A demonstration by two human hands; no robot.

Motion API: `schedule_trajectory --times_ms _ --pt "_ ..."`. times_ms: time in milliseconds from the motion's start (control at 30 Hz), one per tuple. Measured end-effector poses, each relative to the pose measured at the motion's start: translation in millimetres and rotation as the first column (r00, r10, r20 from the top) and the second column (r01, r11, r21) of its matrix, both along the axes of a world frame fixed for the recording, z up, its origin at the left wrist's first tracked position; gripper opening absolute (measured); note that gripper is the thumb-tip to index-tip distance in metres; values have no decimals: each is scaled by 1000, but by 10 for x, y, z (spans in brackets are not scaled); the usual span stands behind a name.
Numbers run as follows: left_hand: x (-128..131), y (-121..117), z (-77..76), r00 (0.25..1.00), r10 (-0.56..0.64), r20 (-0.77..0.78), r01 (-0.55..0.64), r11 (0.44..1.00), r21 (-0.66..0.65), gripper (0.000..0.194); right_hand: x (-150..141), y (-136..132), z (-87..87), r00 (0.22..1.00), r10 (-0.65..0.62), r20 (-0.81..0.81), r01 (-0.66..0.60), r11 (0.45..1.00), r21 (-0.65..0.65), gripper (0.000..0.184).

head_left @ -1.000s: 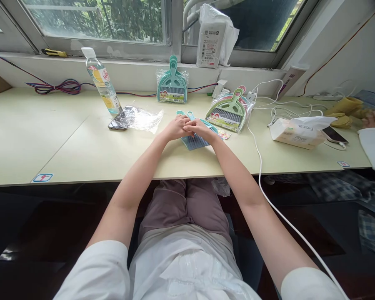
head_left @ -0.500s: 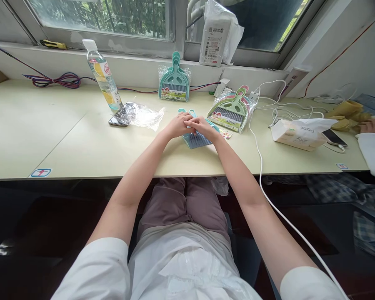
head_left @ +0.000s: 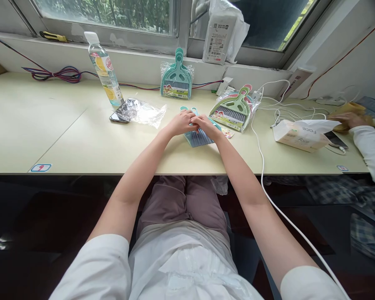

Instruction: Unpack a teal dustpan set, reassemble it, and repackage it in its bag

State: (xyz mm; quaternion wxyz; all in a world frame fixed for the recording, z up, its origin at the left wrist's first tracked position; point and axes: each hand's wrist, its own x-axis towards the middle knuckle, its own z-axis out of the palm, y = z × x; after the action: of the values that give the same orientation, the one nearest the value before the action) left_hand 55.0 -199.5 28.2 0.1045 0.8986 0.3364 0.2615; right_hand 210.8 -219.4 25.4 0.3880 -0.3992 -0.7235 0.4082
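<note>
A single head-worn camera looks forward and down from the seated person's eye level, facing a window at the frame's top, the desk (head_left: pixel 81 146) across the middle, lap close below

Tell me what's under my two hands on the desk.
A teal brush-and-dustpan set lies under the left hand and right hand. Grey bristles and handle ends show; the middle is covered.

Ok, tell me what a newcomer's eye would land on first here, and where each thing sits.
First the left hand and right hand, meeting at the desk's middle over a teal mini brush and dustpan set. Next, two wrapped sets: a teal one leaning against the wall beneath the window, a green one lying right of the hands. A lemon-label bottle stands back left.
</note>
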Motion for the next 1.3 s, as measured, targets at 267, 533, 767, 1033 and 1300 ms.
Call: schedule_trajectory --times_ms 267,533,767,1033,1300 --pt "-11 45 -64 1000 -9 6 9 1000 27 16 -21 18 -11 998 -41 52 41 999 -3 53" --pt "-14 90 -82 999 -28 41 28 1000 15 19 -32 27 -25 999 -39 10 39 999 16 48" --pt "3 82 -65 998 -33 52 34 999 -8 18 -10 26 -24 1000 -9 7 9 1000 8 44" --pt "0 8 43 994 -17 112 27 996 -89 19 12 3 -10 999 51 4 -51 998 21 42" --pt "-14 105 -66 991 -45 125 56 995 -83 20 -12 -3 -8 999 41 14 -41 999 22 47"
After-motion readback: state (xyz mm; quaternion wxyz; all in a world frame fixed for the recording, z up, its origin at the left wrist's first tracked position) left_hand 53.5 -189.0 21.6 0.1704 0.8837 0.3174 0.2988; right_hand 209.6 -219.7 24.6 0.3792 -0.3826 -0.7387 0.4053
